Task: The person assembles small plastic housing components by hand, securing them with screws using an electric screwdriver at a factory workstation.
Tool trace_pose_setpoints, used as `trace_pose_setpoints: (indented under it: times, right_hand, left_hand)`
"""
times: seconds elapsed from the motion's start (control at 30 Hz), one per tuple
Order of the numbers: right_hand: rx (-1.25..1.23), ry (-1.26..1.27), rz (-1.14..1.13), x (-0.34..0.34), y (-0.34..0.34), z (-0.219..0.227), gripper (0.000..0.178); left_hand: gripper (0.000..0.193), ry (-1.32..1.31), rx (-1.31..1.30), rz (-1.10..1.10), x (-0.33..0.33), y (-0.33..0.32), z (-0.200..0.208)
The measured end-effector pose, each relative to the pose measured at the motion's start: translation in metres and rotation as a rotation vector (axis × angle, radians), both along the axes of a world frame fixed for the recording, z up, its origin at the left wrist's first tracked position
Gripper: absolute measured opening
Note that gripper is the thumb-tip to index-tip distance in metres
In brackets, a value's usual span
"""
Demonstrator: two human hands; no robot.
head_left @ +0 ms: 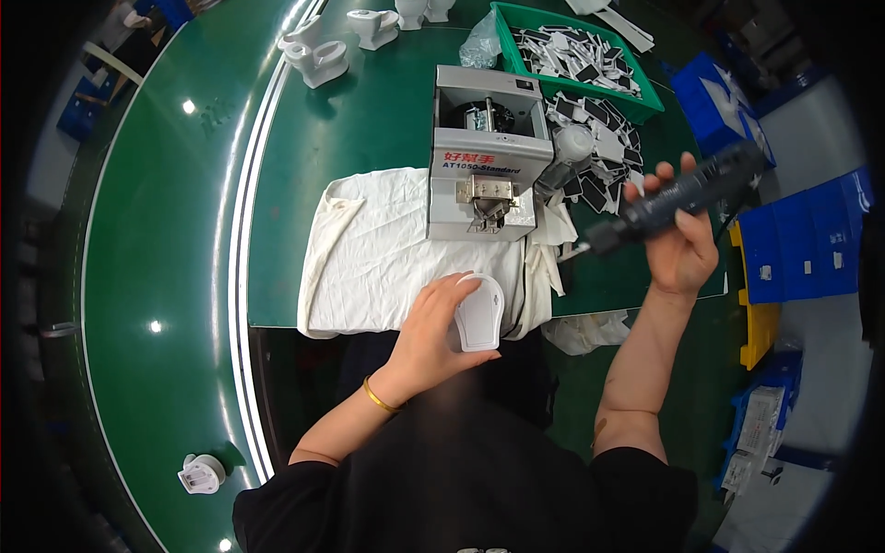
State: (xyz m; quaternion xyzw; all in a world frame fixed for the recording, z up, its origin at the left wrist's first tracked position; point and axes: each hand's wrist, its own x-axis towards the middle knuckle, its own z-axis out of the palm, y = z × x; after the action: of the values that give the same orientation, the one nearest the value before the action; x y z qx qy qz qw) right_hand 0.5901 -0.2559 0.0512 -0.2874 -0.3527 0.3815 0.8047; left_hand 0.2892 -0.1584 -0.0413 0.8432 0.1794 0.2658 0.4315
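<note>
My left hand [431, 324] grips a small white plastic part [478, 315], rounded at its far end, with a recessed flat face turned up. It is held over the near edge of a folded white cloth [369, 249]. Off to the right, my right hand [680, 241] is wrapped round a black electric screwdriver [682, 201], raised above the table and tilted with its tip toward the left. The tip is apart from the white part. Just beyond my left hand stands a grey screw feeder [481, 164] with a metal outlet at its front.
A green bin [650, 101] of white and black pieces sits at the far right, with a loose pile [604, 152] before it. A clear bottle [572, 147] stands beside the feeder. Toilet-shaped white parts [318, 60] stand far left; another [201, 474] lies near left. Blue bins [802, 240] line the right.
</note>
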Motion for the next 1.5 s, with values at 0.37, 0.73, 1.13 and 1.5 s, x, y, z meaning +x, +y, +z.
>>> trace_pose_setpoints:
  times: [0.37, 0.73, 1.13, 1.5]
  right_hand:
    - [-0.17, -0.589, -0.202, -0.094, 0.081, 0.027, 0.061]
    - [0.033, -0.824, -0.188, -0.102, 0.112, 0.039, 0.071]
    - [-0.167, -0.584, -0.215, -0.144, 0.055, 0.026, 0.043]
    - [-0.21, -0.665, -0.194, -0.155, 0.036, 0.027, 0.045]
  left_hand:
    - [0.076, -0.046, 0.116, 0.003, -0.005, -0.005, -0.014]
    - [0.073, -0.089, 0.181, -0.006, -0.003, -0.002, -0.022]
    - [0.069, -0.097, 0.157, -0.009, -0.005, -0.003, -0.022]
    - [0.068, -0.111, 0.151, -0.005, -0.005, -0.002, -0.025]
